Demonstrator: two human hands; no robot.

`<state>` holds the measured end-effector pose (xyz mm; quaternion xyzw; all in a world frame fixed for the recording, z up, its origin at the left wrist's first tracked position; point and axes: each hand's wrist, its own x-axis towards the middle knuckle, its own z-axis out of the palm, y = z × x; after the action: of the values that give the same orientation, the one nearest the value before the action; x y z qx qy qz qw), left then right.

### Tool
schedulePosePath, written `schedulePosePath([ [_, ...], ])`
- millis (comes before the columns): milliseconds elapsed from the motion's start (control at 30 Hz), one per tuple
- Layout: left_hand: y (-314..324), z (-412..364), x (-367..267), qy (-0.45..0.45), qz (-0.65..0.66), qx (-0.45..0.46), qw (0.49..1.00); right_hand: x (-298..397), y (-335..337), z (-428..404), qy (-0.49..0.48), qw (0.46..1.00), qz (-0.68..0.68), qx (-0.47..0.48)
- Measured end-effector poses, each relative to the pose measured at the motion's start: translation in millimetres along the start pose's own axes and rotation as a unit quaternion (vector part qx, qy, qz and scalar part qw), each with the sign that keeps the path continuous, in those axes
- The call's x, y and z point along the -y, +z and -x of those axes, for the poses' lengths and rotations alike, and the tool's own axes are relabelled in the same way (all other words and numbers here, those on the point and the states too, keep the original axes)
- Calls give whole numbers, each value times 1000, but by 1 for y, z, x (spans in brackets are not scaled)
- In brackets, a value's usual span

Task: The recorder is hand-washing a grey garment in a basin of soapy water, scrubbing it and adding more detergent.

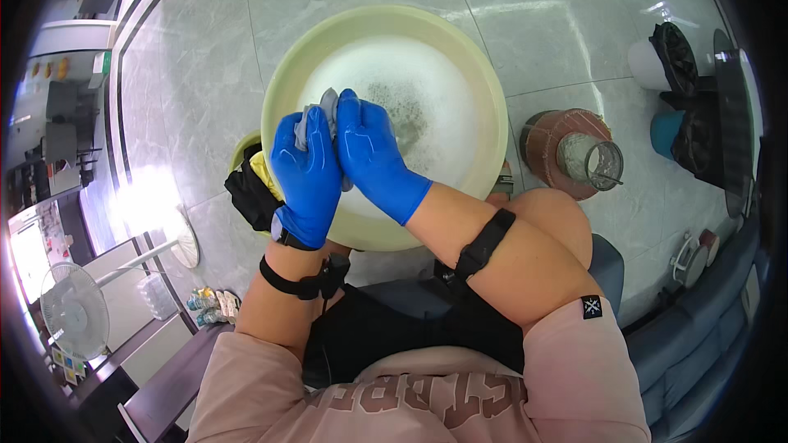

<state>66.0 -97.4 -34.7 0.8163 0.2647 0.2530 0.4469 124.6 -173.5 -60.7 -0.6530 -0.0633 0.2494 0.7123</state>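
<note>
Both my hands wear blue rubber gloves and meet over the left part of a large pale-green basin (492,135). Whitish suds (394,67) cover the water in it, with a darker, bubbly patch near the middle. My left hand (308,166) is closed on a wet grey cloth (329,104), which bulges out above the fingers and shows between the hands. Pressed against the same cloth from the right is my right hand (372,151), its fingers curled. How much cloth lies inside the fists is hidden.
Left of the basin, a smaller green tub (239,157) holds black (252,200) and yellow cloth. On the right stands a reddish-brown stool (545,147) bearing a glass vessel (603,166). Farther out are a standing fan (77,314), lined bins (649,64) and a blue sofa (689,351).
</note>
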Motion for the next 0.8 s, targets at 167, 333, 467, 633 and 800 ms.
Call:
schedulePosePath([
  [167, 5, -14, 10, -121, 158, 27, 980, -3, -5, 1, -123, 983, 133, 19],
  [333, -14, -17, 16, -306, 454, 124, 828, 1, 5, 20, -329, 905, 269, -9],
  [467, -6, -3, 34, -213, 529, 160, 806, 4, -1, 22, -296, 921, 252, 5],
  [633, 9, 0, 16, -186, 289, 37, 938, -8, -12, 6, -212, 938, 270, 44],
  [800, -3, -2, 6, -70, 182, 35, 980, 4, -8, 1, -168, 939, 296, 58],
])
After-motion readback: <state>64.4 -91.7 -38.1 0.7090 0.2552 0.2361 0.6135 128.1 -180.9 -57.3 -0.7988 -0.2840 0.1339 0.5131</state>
